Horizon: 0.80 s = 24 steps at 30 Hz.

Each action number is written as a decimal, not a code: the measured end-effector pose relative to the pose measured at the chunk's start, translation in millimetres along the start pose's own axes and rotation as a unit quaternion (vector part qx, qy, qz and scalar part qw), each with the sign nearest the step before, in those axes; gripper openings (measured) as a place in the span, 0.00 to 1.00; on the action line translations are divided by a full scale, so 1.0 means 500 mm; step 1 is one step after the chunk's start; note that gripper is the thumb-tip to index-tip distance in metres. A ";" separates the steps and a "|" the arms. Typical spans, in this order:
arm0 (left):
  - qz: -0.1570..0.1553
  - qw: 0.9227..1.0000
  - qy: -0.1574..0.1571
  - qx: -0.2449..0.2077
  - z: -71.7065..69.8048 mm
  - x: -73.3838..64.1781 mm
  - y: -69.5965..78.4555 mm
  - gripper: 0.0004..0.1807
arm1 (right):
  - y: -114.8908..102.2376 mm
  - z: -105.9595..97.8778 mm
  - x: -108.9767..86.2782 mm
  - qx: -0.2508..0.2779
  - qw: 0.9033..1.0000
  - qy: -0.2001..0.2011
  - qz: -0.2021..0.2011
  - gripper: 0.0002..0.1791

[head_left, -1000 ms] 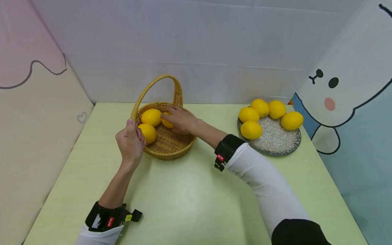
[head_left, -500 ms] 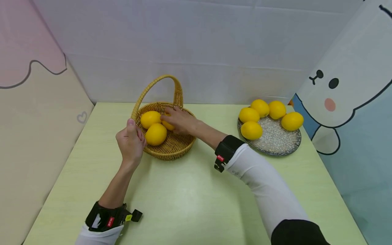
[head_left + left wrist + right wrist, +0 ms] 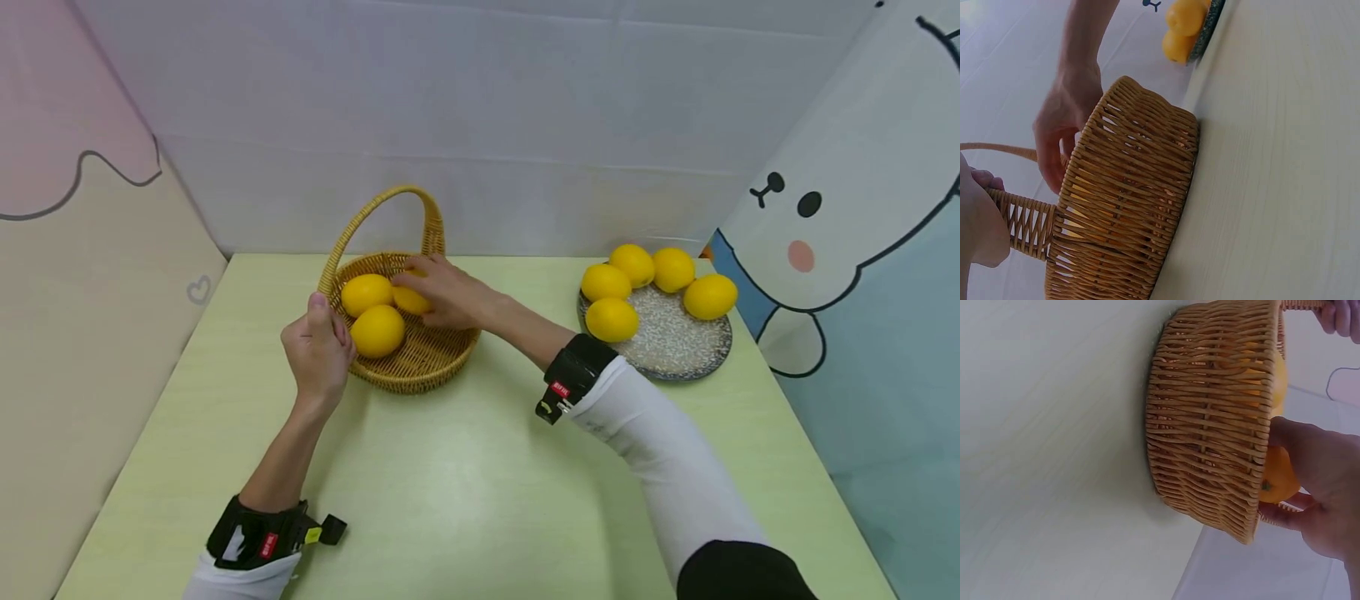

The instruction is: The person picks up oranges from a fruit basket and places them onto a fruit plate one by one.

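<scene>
A round wicker basket point(image 3: 405, 371) with a tall arched handle point(image 3: 397, 193) stands toward the back left of the table. My left hand point(image 3: 318, 354) grips the handle near its base, thumb pointing up. Inside the basket, one lemon point(image 3: 367, 294) lies at the left and another lemon point(image 3: 378, 332) just in front of it. My right hand point(image 3: 453, 293) reaches over the right rim, fingers and thumb curved round a third lemon point(image 3: 1279, 478), which they partly hide in the head view. That lemon shows at rim level in the right wrist view.
A speckled grey plate point(image 3: 675, 350) with a dark rim stands at the back right, several lemons point(image 3: 612, 320) along its left and back edge. White fabric point(image 3: 487, 125) hangs behind the pale green table point(image 3: 435, 500), and printed panels flank it.
The front lemon in the basket has rolled right, away from my left hand. My right wrist has shifted slightly right; my left hand keeps its grip on the handle.
</scene>
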<state>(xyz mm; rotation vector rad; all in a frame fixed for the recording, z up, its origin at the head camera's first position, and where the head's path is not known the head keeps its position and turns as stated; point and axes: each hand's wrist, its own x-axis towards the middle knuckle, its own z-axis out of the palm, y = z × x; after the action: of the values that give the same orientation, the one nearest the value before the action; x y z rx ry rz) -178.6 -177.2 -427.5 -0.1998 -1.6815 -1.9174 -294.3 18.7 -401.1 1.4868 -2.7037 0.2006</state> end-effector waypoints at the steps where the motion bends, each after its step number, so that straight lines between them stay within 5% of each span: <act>1: 0.000 1.000 0.001 0.000 0.000 0.000 0.000 0.36 | 0.002 -0.002 -0.003 0.006 1.000 0.007 0.000 0.37; 11: 0.004 1.000 0.000 0.013 0.000 -0.002 0.001 0.36 | 0.001 -0.032 -0.040 0.069 0.991 0.108 -0.023 0.34; 24: 0.000 1.000 -0.003 0.004 0.000 -0.001 0.007 0.36 | -0.008 -0.061 -0.079 0.107 0.978 0.175 -0.046 0.32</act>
<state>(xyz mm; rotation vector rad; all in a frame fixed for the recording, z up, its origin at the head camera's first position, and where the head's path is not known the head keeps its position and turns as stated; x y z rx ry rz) -176.5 -177.4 -424.6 -0.2015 -1.6925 -1.9120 -270.4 54.0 -374.4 1.4575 -2.3888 0.6984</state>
